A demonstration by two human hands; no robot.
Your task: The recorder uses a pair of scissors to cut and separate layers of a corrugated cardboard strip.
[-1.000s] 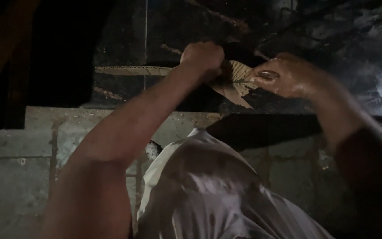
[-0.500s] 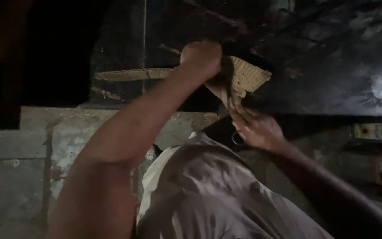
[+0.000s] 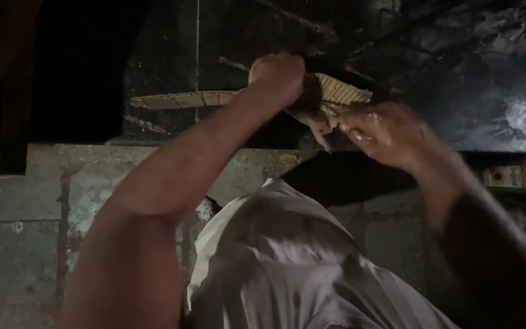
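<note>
My left hand (image 3: 278, 76) is closed around a strip of brown corrugated cardboard (image 3: 178, 99) and holds it up in front of a dark, sooty wall. One end of the cardboard sticks out to the left; the torn, ragged end (image 3: 333, 100) lies to the right of my fist. My right hand (image 3: 388, 131) is blurred and pinches that torn end from below. A white cloth-covered bundle (image 3: 287, 268) sits under both arms, in the lower middle of the view.
A black, soot-stained wall (image 3: 458, 67) fills the upper part. Below it runs a grey concrete ledge (image 3: 80, 183) with block joints. A small yellowish metal fitting (image 3: 518, 176) shows at the right edge. The far left is dark.
My right hand had dropped from the cardboard to near the white bundle; now it is back up at the torn end. My left hand has kept its hold.
</note>
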